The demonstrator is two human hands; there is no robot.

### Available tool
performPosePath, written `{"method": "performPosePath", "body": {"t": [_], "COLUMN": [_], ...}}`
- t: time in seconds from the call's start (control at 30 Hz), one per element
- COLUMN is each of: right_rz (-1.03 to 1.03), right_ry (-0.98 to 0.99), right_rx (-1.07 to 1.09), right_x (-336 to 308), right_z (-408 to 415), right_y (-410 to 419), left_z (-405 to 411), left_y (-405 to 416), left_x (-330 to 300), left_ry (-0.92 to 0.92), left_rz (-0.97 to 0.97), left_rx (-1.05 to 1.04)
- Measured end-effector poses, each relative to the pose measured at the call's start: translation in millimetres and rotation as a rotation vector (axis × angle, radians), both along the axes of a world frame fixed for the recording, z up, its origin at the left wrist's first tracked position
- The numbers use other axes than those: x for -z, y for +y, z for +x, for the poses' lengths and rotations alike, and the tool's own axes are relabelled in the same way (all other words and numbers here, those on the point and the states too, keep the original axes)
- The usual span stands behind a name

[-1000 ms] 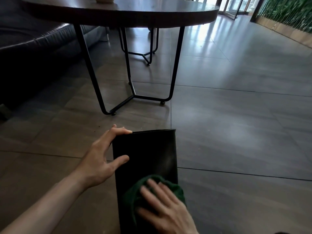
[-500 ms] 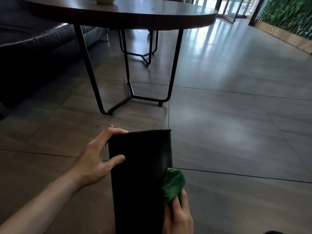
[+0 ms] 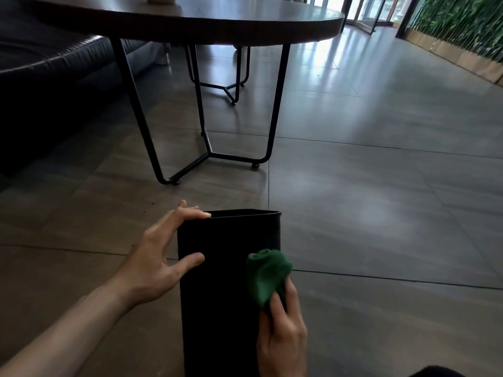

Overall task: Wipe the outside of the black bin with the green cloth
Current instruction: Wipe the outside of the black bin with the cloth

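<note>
The black bin (image 3: 217, 289) stands on the tiled floor right in front of me, its near wall facing the camera. My left hand (image 3: 155, 257) steadies it at the upper left corner, fingers hooked over the rim and thumb against the near wall. My right hand (image 3: 283, 336) grips the bunched green cloth (image 3: 268, 273) and presses it against the bin's right edge, about halfway down. The bin's bottom is cut off by the frame.
A round dark table (image 3: 190, 20) on thin black metal legs (image 3: 206, 156) stands just beyond the bin. A dark leather sofa (image 3: 46, 77) fills the left side. Tiled floor (image 3: 381, 213) spreads to the right, toward a green plant wall (image 3: 462, 25).
My right hand moved the cloth from the bin's near face to its right edge, then up along that edge. The left hand kept its hold on the rim.
</note>
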State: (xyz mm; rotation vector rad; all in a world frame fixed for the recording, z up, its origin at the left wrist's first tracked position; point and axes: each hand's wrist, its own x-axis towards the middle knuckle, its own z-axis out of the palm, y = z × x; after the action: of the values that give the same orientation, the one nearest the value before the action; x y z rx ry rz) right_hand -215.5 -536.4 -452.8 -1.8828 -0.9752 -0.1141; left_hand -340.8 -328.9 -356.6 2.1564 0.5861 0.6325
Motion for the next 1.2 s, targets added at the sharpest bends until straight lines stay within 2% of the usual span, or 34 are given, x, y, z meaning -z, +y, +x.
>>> {"method": "performPosePath", "body": {"t": [0.07,0.13,0.3,0.43,0.5,0.57,0.63,0.67,0.73,0.8,0.87,0.97,1.07,1.17,1.2], "right_rz": [0.015,0.025,-0.010,-0.046,-0.065,-0.079,-0.081,-0.043,0.060,0.104,0.048,-0.058,-0.133,-0.121,-0.098], "right_ry": [0.119,0.135,-0.111,-0.274,-0.172,0.055,0.265,0.299,0.250,0.115,-0.017,-0.165,0.013,0.502,0.586], "right_rx": [0.072,0.075,-0.022,-0.069,-0.050,0.024,0.123,0.146,0.124,0.049,-0.016,-0.054,-0.059,0.139,0.228], "right_x": [-2.3,-15.4,-56.8,-27.0,-3.6,7.9,4.8,-5.1,-33.9,-53.2,-51.8,-14.5,22.6,30.4,24.8], "right_z": [-2.6,0.8,21.0,9.7,1.6,-0.2,7.1,12.5,20.5,23.6,18.6,9.1,13.6,38.5,51.1], "right_y": [0.1,13.9,55.4,22.5,-3.5,-16.1,-10.9,-2.4,17.0,33.8,36.3,10.6,-21.0,-26.6,-22.4], "left_z": [0.7,-0.6,-1.5,-1.5,0.1,1.0,1.0,0.9,1.8,1.7,0.4,-3.1,-8.3,-17.0,-19.9], "left_y": [-1.4,-2.9,-5.7,-5.1,-4.6,-4.0,-5.7,-6.2,-8.7,-10.0,-8.3,-1.6,9.4,18.8,20.2], "left_x": [-0.8,-2.3,-3.6,-3.6,-4.0,-4.9,-5.4,-5.8,-6.5,-7.1,-9.4,-12.3,-14.5,-18.3,-19.4], "left_ry": [0.008,0.014,0.031,0.022,0.015,0.011,0.022,0.025,0.033,0.034,0.030,0.050,0.073,0.103,0.123], "left_rz": [-0.001,-0.001,0.019,0.020,0.019,0.023,0.026,0.025,0.033,0.037,0.028,-0.001,-0.023,-0.054,-0.064], "left_rx": [0.008,0.005,-0.009,0.008,-0.004,-0.016,-0.014,-0.005,0.028,0.029,0.005,0.003,-0.005,-0.013,-0.004]}}
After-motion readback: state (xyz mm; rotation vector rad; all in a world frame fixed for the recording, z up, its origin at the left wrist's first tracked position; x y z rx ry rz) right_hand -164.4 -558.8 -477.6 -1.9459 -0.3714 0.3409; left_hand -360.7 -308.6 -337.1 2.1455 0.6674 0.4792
